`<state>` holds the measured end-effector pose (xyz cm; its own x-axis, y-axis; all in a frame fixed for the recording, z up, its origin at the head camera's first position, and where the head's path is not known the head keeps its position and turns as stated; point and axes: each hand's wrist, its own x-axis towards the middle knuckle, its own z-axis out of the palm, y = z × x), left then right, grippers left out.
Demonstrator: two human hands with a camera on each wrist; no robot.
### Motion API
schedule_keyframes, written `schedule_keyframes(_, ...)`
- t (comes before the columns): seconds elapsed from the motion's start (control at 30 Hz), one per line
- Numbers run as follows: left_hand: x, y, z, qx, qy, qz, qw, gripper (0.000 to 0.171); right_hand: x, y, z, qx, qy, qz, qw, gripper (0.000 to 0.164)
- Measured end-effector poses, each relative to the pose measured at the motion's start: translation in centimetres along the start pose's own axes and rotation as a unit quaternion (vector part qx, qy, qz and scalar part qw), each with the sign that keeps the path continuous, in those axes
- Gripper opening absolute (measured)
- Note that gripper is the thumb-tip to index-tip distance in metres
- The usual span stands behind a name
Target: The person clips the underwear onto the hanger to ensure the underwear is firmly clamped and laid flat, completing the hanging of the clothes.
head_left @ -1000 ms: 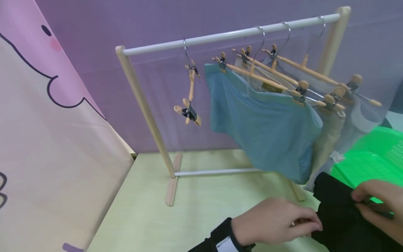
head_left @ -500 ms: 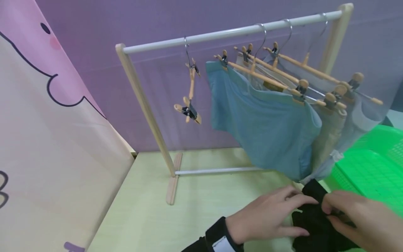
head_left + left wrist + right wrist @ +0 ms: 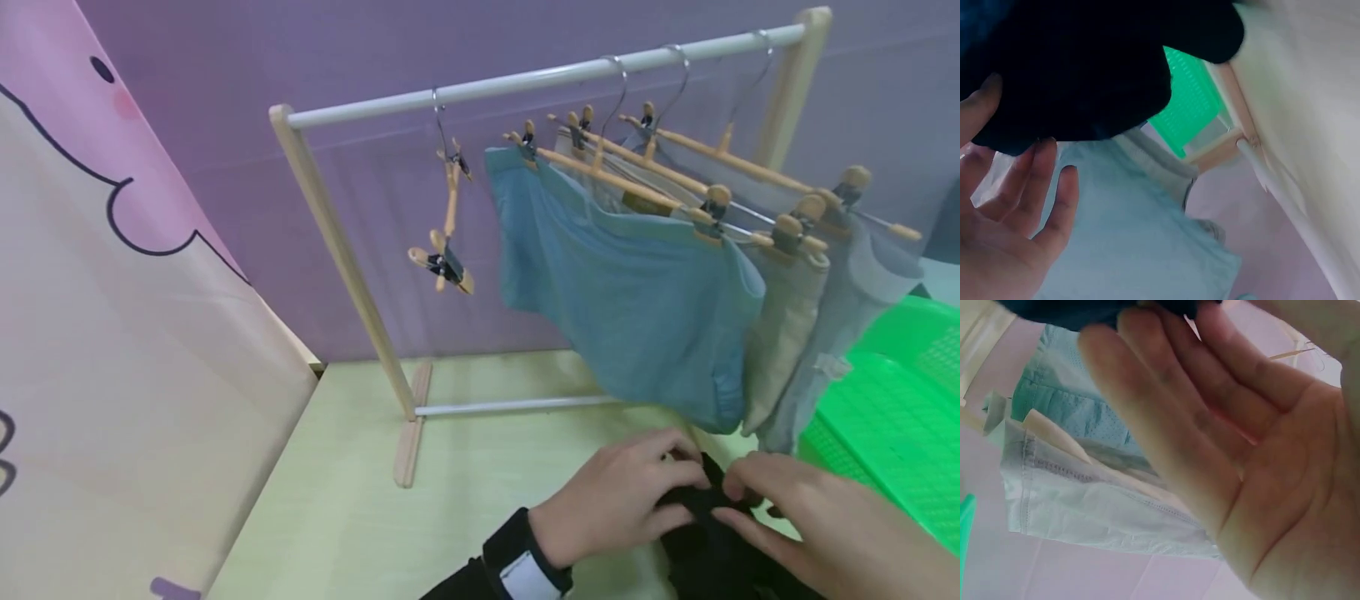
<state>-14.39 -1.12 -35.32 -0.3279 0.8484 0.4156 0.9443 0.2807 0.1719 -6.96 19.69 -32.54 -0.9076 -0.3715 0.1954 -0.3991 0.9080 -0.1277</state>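
Note:
A black garment (image 3: 708, 554) hangs bunched between my two hands at the lower right of the head view; its kind does not show. My left hand (image 3: 618, 496) pinches its left part between thumb and fingers. With thumb and forefinger my right hand (image 3: 832, 512) grips the upper edge, close beside the left fingertips. Seen from the left wrist, the dark cloth (image 3: 1085, 75) spreads above the fingers. In the right wrist view only a strip of the cloth (image 3: 1066, 312) shows at the top, over the right hand's fingertips.
A rack with a white rail (image 3: 517, 83) stands behind my hands. Blue shorts (image 3: 622, 308), beige shorts (image 3: 787, 325) and a pale grey garment (image 3: 817, 400) hang there from clip hangers. A bare clip hanger (image 3: 452, 208) hangs left. A green basket (image 3: 892, 450) stands right.
Both hands have moved left with the black garment, below the blue shorts. The left hand opened its fingers, then closed them on the cloth again. The grey garment's lower end has swung right.

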Motion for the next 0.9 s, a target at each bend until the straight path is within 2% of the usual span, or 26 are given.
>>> schedule_keyframes(0.1,-0.6,-0.6,-0.9,-0.020,0.020,-0.012,0.9995,0.017,0.3,-1.2,0.1,-0.009,0.050,0.019,0.999,0.037)
schedule_keyframes(0.17,-1.2,-1.1,-1.5,-0.047,0.038,-0.026,0.9978,0.018,0.6,-2.1,0.2,0.010,0.054,0.026,0.998,0.049)
schedule_keyframes(0.27,-2.4,-1.6,-2.3,-0.103,0.063,-0.056,0.9911,0.016,1.3,-3.4,0.8,0.056,0.016,0.039,0.998,0.074)
schedule_keyframes(0.4,-4.1,-2.1,-3.1,-0.168,0.090,-0.110,0.9754,0.020,1.9,-4.7,2.4,0.108,-0.030,0.036,0.993,0.098)
schedule_keyframes(0.53,-5.1,-2.5,-3.7,-0.176,0.133,-0.168,0.9608,0.027,2.8,-5.8,3.3,0.132,-0.030,0.032,0.990,0.101)
schedule_keyframes(0.63,-5.3,-2.6,-4.2,-0.143,0.177,-0.210,0.9509,0.028,4.0,-6.9,3.1,0.162,-0.017,0.056,0.985,0.100)
schedule_keyframes(0.7,-5.4,-2.6,-4.4,-0.113,0.211,-0.239,0.9412,0.027,4.7,-7.7,2.6,0.180,0.000,0.076,0.981,0.101)
schedule_keyframes(0.8,-5.4,-2.6,-4.8,-0.076,0.262,-0.286,0.9186,0.025,5.6,-9.0,1.9,0.198,0.021,0.103,0.975,0.111)
schedule_keyframes(0.9,-5.5,-2.6,-5.1,-0.086,0.295,-0.319,0.8966,0.025,6.3,-10.2,2.0,0.190,0.041,0.098,0.976,0.126)
